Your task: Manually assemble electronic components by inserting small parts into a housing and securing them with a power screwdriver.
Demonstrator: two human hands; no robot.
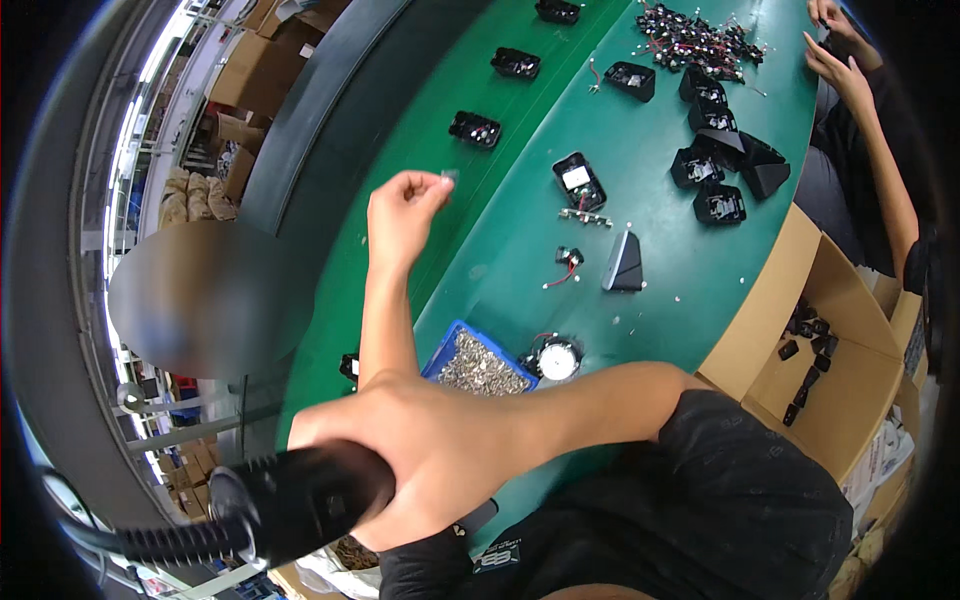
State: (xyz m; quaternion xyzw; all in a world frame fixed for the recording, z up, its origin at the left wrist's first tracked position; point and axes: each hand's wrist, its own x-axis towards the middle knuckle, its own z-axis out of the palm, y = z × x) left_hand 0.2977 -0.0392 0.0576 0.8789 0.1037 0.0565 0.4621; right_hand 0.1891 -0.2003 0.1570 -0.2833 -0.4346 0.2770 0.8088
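Note:
Reaching out over the green belt, my left hand pinches a small, clear greyish piece between thumb and fingertips. My right arm crosses in front of the left one. Close to the view, my right hand is closed round a black electric screwdriver with a coiled cord; its fingers are mostly hidden. Beyond my arms stands a blue tray of small metal screws, beside a white round part with wires. An open black housing lies on the table, near a grey-black wedge-shaped casing.
Several black housings sit along the belt. Wired parts are heaped at the table's far end, near grouped black casings. An open cardboard box with black pieces stands at right. Another person's hands work at far right.

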